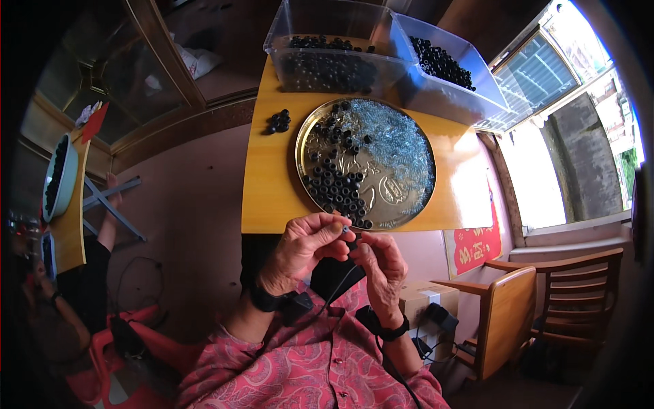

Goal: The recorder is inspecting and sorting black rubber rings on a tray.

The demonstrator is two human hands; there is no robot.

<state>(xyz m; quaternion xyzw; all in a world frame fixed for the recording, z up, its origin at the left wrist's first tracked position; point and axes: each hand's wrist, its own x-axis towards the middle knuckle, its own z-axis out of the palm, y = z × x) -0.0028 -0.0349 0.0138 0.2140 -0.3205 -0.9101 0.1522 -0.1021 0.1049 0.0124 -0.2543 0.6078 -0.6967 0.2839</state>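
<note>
Two bins of black pieces and a gold tray are set on the yellow table, near a bright window. Before the tray, one small dark piece is pinched by the left hand; whether anything is gripped by the right hand's curled fingers cannot be told.
</note>
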